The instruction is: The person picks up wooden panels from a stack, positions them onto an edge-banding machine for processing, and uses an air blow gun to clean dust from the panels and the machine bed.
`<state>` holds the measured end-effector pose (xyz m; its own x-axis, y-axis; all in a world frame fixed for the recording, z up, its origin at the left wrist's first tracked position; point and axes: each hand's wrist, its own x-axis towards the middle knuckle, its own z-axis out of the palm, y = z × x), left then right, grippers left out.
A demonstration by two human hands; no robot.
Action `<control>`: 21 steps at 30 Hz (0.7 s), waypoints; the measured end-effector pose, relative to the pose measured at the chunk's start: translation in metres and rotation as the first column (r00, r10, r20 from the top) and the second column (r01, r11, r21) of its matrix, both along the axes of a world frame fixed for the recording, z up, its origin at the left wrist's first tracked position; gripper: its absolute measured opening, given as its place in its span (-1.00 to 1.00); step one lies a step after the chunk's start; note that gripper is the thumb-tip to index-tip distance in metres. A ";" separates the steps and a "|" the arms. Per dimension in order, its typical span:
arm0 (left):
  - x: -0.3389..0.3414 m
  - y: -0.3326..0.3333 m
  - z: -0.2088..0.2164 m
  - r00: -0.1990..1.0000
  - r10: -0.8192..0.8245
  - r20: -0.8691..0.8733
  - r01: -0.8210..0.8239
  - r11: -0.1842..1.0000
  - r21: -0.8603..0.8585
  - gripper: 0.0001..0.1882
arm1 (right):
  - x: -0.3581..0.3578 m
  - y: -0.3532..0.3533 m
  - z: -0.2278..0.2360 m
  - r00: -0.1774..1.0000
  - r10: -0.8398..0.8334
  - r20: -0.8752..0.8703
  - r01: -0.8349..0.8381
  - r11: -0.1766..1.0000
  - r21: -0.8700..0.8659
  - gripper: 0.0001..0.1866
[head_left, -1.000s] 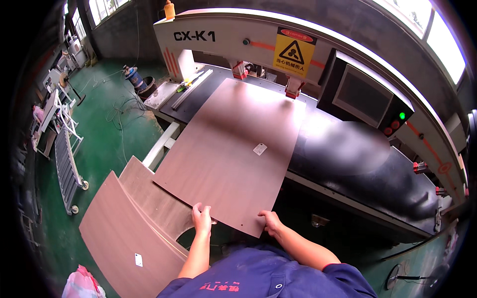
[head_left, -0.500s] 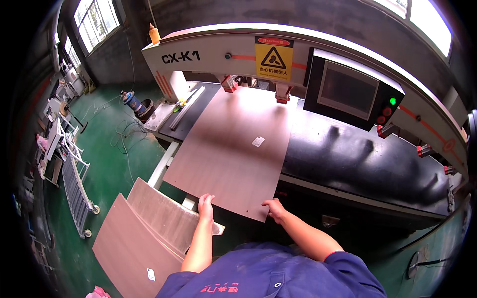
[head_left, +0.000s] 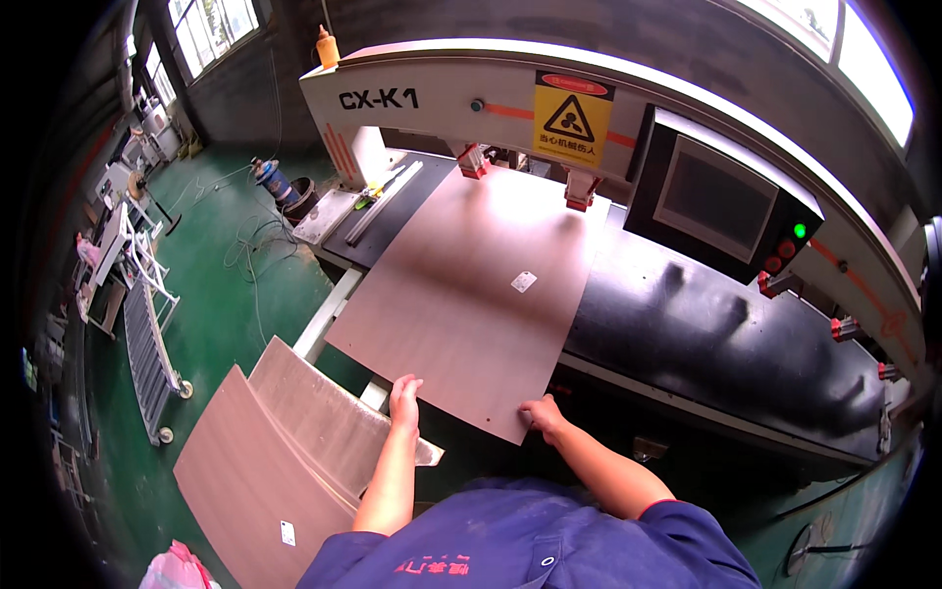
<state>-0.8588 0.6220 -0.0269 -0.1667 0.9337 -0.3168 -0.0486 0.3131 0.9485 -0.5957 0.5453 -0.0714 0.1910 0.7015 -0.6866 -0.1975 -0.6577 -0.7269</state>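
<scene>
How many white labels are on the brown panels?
2. One small white rectangular label is on the flat brown panel lying partly on the black machine bed; the other label is on the lower-left brown panel. More may be hidden underneath.

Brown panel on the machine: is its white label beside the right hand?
No, the white label lies farther up the panel, away from the right hand.

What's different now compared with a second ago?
The brown board slid away from the person, farther under the machine. The left hand and right hand stay at its near edge. The lower-left boards look unmoved.
</scene>
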 end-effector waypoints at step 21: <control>-0.029 -0.029 -0.023 0.960 -0.084 0.267 0.092 0.996 -0.020 -0.52 | 0.032 0.048 0.047 0.841 -0.213 0.497 0.047 0.944 0.325 -0.69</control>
<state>-0.8875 0.5929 -0.0495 0.0096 0.9297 -0.3683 -0.2680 0.3572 0.8947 -0.5638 0.5932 -0.0248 0.5635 0.7936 -0.2296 0.1939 -0.3972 -0.8970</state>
